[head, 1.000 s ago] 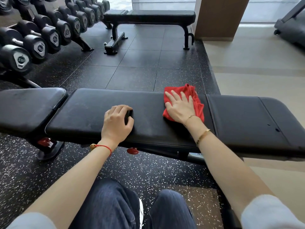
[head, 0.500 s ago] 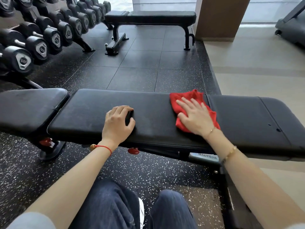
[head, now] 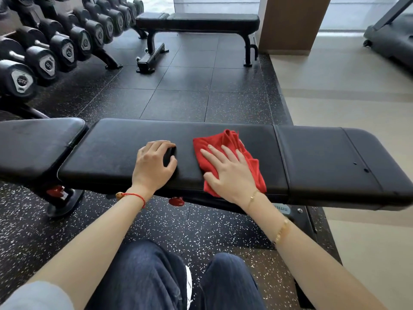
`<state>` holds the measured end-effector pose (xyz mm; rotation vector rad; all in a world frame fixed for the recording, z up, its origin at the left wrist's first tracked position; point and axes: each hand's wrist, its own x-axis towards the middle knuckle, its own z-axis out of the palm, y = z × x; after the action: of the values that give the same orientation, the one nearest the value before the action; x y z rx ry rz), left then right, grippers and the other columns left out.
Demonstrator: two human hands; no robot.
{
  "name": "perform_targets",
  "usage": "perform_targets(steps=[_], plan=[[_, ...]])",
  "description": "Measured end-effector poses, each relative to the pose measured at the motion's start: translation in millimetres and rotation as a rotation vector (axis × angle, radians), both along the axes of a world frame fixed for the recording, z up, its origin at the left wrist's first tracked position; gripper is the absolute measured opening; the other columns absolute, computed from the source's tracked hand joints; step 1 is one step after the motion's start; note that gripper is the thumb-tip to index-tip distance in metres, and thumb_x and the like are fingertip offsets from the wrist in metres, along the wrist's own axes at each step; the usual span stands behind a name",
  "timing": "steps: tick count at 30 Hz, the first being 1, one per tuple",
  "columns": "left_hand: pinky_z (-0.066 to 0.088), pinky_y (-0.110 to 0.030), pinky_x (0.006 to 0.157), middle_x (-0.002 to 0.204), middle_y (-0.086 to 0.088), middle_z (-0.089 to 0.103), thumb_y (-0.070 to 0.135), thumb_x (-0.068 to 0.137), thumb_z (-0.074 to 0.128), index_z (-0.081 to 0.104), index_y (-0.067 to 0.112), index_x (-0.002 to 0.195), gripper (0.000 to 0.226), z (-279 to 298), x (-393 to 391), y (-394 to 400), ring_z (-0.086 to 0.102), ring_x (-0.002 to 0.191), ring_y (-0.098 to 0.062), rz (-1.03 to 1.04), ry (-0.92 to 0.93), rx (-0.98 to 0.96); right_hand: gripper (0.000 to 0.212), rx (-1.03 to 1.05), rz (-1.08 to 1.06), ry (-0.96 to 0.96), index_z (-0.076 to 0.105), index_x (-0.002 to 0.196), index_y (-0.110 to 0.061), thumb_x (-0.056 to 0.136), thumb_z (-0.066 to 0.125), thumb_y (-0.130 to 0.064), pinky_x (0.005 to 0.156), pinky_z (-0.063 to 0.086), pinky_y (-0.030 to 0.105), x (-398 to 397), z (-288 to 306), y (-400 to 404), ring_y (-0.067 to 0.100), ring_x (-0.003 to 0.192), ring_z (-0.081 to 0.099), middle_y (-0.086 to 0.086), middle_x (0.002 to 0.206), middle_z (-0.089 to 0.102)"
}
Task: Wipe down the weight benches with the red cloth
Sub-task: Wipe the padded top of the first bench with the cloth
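Right now the right hand [head: 230, 173] lies flat on the red cloth [head: 225, 142], fingers straight and slightly spread, pressing it onto the long pad of the near bench [head: 111, 153]. Bunched at its far edge, the cloth sits just right of the pad's middle, and its near corner reaches the pad's front edge. The left hand [head: 154, 164] rests on the same pad just beside the cloth without touching it, fingers curled, tips on the pad, holding nothing. A second bench [head: 199, 20] stands well apart across the dark floor [head: 178, 97]. Dumbbells [head: 47, 57] line a rack at upper left. Knees in dark trousers [head: 152, 276] show at the bottom, near the bench.
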<state>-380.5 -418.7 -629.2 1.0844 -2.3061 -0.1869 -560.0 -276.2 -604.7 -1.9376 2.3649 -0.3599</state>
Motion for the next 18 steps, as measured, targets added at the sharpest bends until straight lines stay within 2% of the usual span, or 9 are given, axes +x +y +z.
perform_targets(steps=[5, 10, 14, 18], plan=[[0.038, -0.042, 0.106, 0.123, 0.004, 0.064, 0.026, 0.089, 0.059, 0.063, 0.022, 0.118, 0.03, -2, 1, 0, 0.054, 0.118, -0.018, -0.009, -0.009, 0.0, 0.062, 0.012, -0.181, -0.008, 0.029, 0.149, -0.042, 0.088, 0.033, -0.051, 0.12, 0.006, 0.04, -52, -2, 31, 0.015, 0.148, 0.017, -0.017, 0.159, 0.023], [0.038, -0.041, 0.104, 0.122, 0.003, 0.064, 0.024, 0.089, 0.059, 0.064, 0.02, 0.118, 0.03, -2, -1, 1, 0.054, 0.116, -0.019, 0.004, -0.01, -0.005, 0.055, 0.09, -0.302, -0.08, 0.024, 0.152, -0.039, 0.098, 0.031, -0.044, 0.122, 0.0, 0.044, -90, 5, -21, 0.019, 0.15, 0.01, -0.014, 0.162, 0.014], [0.038, -0.041, 0.105, 0.121, 0.003, 0.065, 0.024, 0.089, 0.059, 0.064, 0.02, 0.118, 0.03, -1, 0, 1, 0.054, 0.116, -0.019, 0.001, -0.017, -0.012, 0.055, 0.095, -0.266, -0.099, 0.02, 0.152, -0.039, 0.097, 0.029, -0.042, 0.121, -0.002, 0.044, -71, 5, -28, 0.02, 0.15, 0.008, -0.014, 0.162, 0.013], [0.038, -0.041, 0.105, 0.123, 0.003, 0.064, 0.023, 0.089, 0.06, 0.064, 0.019, 0.118, 0.03, -2, 1, 1, 0.054, 0.117, -0.02, -0.005, -0.01, -0.01, 0.06, 0.028, -0.088, -0.045, 0.023, 0.151, -0.042, 0.091, 0.028, -0.047, 0.121, 0.001, 0.041, -41, 4, 14, 0.017, 0.149, 0.013, -0.017, 0.16, 0.019]])
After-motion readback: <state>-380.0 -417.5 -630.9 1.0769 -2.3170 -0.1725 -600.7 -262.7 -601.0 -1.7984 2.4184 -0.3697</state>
